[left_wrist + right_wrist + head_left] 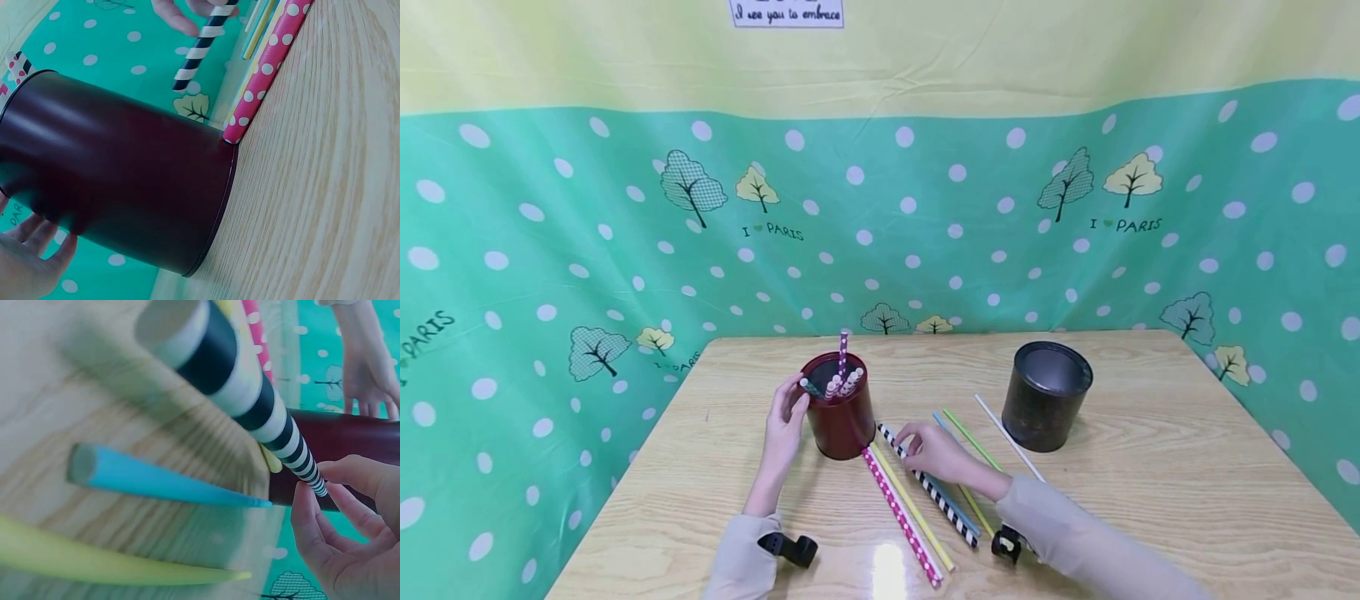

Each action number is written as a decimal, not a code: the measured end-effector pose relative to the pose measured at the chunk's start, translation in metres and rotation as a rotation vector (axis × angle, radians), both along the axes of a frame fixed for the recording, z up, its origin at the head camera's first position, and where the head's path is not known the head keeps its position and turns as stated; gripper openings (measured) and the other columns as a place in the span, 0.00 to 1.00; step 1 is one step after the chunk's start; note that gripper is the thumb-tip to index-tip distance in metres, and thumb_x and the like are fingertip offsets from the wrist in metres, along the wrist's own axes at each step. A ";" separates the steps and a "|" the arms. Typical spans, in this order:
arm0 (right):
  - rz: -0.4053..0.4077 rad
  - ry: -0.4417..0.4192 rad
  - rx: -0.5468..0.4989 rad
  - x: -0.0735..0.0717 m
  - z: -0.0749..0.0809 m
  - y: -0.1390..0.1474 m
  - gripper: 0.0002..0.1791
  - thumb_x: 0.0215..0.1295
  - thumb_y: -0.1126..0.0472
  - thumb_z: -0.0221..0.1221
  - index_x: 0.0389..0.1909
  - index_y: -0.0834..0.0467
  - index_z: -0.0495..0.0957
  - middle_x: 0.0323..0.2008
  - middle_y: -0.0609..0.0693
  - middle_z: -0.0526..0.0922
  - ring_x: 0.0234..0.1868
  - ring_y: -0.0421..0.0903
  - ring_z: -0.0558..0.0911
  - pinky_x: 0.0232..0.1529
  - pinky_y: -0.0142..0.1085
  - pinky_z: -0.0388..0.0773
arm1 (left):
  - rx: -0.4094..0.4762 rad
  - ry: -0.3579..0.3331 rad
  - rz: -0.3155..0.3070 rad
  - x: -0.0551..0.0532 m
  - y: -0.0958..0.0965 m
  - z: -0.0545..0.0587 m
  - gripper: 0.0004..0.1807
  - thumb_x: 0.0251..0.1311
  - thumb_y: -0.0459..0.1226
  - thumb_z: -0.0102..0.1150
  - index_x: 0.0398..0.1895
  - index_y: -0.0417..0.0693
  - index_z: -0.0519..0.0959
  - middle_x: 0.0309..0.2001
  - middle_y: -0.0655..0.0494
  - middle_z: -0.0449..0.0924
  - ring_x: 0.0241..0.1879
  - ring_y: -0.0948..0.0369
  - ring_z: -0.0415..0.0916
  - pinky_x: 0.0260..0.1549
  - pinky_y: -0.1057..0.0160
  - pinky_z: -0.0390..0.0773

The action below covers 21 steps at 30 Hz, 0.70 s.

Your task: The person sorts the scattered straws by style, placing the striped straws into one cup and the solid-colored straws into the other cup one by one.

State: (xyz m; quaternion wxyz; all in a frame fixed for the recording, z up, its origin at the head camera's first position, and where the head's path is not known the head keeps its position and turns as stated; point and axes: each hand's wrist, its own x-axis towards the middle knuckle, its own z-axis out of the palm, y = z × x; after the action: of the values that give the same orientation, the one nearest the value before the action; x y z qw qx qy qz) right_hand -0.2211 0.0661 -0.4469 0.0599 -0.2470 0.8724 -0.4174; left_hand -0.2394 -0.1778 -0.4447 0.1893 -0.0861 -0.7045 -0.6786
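Note:
A dark red can (844, 429) stands upright left of the table's middle, with several patterned paper straws (842, 358) leaning inside it. My left hand (785, 421) holds the can's left side, its fingertips (67, 245) against the wall in the left wrist view. Between thumb and fingers, my right hand (940, 452) pinches a black-and-white striped straw (946, 507) near its far end. That straw is raised off the table, as the right wrist view shows. Right beside it lie a blue straw (144, 478) and a yellow one (112, 559).
Against the red can's base lie a pink polka-dot straw (901, 512) and a yellow straw (917, 512). A green straw (972, 439) and a white straw (1009, 435) lie farther right. A black can (1041, 417) stands at the right. A patterned cloth (880, 225) hangs behind the table.

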 end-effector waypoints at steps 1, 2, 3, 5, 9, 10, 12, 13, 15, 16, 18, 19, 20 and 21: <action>-0.004 -0.008 -0.009 0.000 0.001 0.000 0.13 0.45 0.73 0.59 0.35 0.64 0.76 0.20 0.48 0.75 0.21 0.39 0.71 0.19 0.28 0.69 | -0.002 -0.001 0.001 0.000 0.000 0.000 0.20 0.62 0.32 0.45 0.58 0.36 0.62 0.56 0.39 0.65 0.51 0.72 0.64 0.50 0.77 0.64; -0.007 -0.016 -0.018 0.000 0.001 0.000 0.13 0.44 0.74 0.59 0.36 0.64 0.76 0.21 0.49 0.75 0.21 0.39 0.71 0.19 0.28 0.69 | -0.002 -0.002 0.000 0.000 0.000 0.000 0.20 0.62 0.32 0.46 0.58 0.36 0.62 0.56 0.40 0.65 0.51 0.72 0.64 0.50 0.77 0.64; -0.011 -0.022 -0.030 0.000 0.002 0.000 0.14 0.44 0.74 0.59 0.36 0.64 0.76 0.21 0.49 0.75 0.21 0.39 0.72 0.20 0.28 0.70 | -0.004 -0.001 0.000 0.000 0.000 0.000 0.20 0.62 0.32 0.46 0.58 0.36 0.62 0.56 0.40 0.65 0.51 0.72 0.64 0.50 0.77 0.64; -0.022 -0.036 -0.055 0.000 0.004 0.000 0.14 0.44 0.75 0.58 0.36 0.64 0.76 0.22 0.50 0.76 0.22 0.39 0.72 0.20 0.28 0.70 | -0.005 -0.004 0.001 0.000 0.000 0.000 0.21 0.62 0.32 0.46 0.58 0.37 0.62 0.56 0.41 0.65 0.51 0.72 0.64 0.50 0.77 0.64; -0.039 -0.042 -0.108 0.000 0.009 0.000 0.14 0.44 0.75 0.58 0.37 0.65 0.75 0.23 0.52 0.77 0.22 0.40 0.73 0.20 0.28 0.71 | -0.011 -0.008 0.007 0.000 -0.001 0.000 0.20 0.62 0.32 0.45 0.58 0.38 0.63 0.55 0.43 0.65 0.51 0.73 0.64 0.50 0.77 0.63; -0.046 -0.048 -0.118 0.000 0.010 0.000 0.14 0.44 0.75 0.58 0.37 0.65 0.75 0.23 0.52 0.77 0.21 0.40 0.73 0.20 0.28 0.71 | -0.014 -0.012 0.009 0.000 -0.001 0.000 0.20 0.62 0.32 0.45 0.58 0.38 0.63 0.55 0.44 0.65 0.51 0.73 0.64 0.50 0.77 0.63; -0.061 -0.053 -0.133 0.000 0.012 0.000 0.14 0.45 0.74 0.58 0.37 0.64 0.76 0.23 0.51 0.77 0.21 0.40 0.74 0.20 0.29 0.72 | -0.017 -0.016 0.012 0.000 -0.001 0.000 0.20 0.62 0.32 0.45 0.58 0.38 0.63 0.55 0.44 0.65 0.51 0.73 0.64 0.50 0.77 0.63; -0.071 -0.059 -0.142 -0.001 0.013 0.000 0.14 0.46 0.73 0.58 0.38 0.64 0.76 0.23 0.51 0.77 0.22 0.39 0.73 0.20 0.29 0.72 | -0.017 -0.018 0.013 0.000 -0.001 0.000 0.20 0.62 0.32 0.45 0.58 0.38 0.63 0.56 0.44 0.65 0.51 0.72 0.64 0.50 0.77 0.63; -0.091 -0.067 -0.164 -0.001 0.014 0.001 0.15 0.47 0.73 0.57 0.39 0.63 0.76 0.23 0.51 0.77 0.21 0.39 0.73 0.20 0.29 0.72 | -0.016 -0.019 0.010 0.000 -0.001 0.000 0.20 0.62 0.32 0.45 0.58 0.38 0.63 0.56 0.43 0.65 0.51 0.72 0.64 0.50 0.77 0.63; -0.099 -0.068 -0.177 -0.002 0.015 0.001 0.15 0.47 0.73 0.56 0.39 0.63 0.76 0.23 0.51 0.77 0.22 0.39 0.74 0.21 0.29 0.72 | -0.014 -0.018 0.009 0.001 -0.001 0.000 0.20 0.62 0.32 0.45 0.58 0.38 0.62 0.56 0.43 0.65 0.51 0.72 0.64 0.50 0.77 0.63; -0.123 -0.071 -0.210 -0.002 0.018 0.001 0.15 0.47 0.73 0.56 0.40 0.63 0.75 0.24 0.51 0.77 0.22 0.39 0.74 0.21 0.29 0.73 | -0.011 -0.016 0.004 0.001 -0.001 0.001 0.20 0.63 0.32 0.45 0.58 0.38 0.62 0.56 0.41 0.65 0.51 0.72 0.64 0.50 0.77 0.63; -0.134 -0.072 -0.231 -0.002 0.020 0.001 0.16 0.47 0.73 0.56 0.40 0.63 0.75 0.24 0.52 0.78 0.22 0.40 0.74 0.22 0.29 0.73 | -0.009 -0.014 0.002 0.001 -0.001 0.001 0.20 0.63 0.32 0.45 0.58 0.38 0.62 0.56 0.41 0.65 0.51 0.72 0.64 0.50 0.77 0.63; -0.149 -0.074 -0.251 -0.002 0.022 0.000 0.16 0.47 0.73 0.56 0.40 0.64 0.75 0.24 0.52 0.78 0.22 0.40 0.75 0.22 0.29 0.74 | -0.008 -0.012 0.000 0.001 0.000 0.002 0.20 0.63 0.32 0.44 0.58 0.38 0.62 0.56 0.41 0.65 0.51 0.72 0.64 0.50 0.77 0.63; -0.162 -0.077 -0.273 -0.001 0.024 0.000 0.16 0.47 0.73 0.56 0.41 0.64 0.75 0.24 0.52 0.78 0.22 0.41 0.75 0.23 0.30 0.75 | -0.008 -0.010 -0.001 0.001 0.000 0.002 0.20 0.63 0.31 0.44 0.59 0.38 0.62 0.56 0.40 0.65 0.51 0.73 0.64 0.49 0.77 0.63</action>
State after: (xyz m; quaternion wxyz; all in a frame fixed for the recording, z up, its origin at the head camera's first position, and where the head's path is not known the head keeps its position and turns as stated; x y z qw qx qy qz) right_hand -0.2225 0.0663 -0.4232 0.0251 -0.1656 0.8217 -0.5448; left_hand -0.2381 -0.1781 -0.4427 0.1850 -0.0837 -0.7080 -0.6764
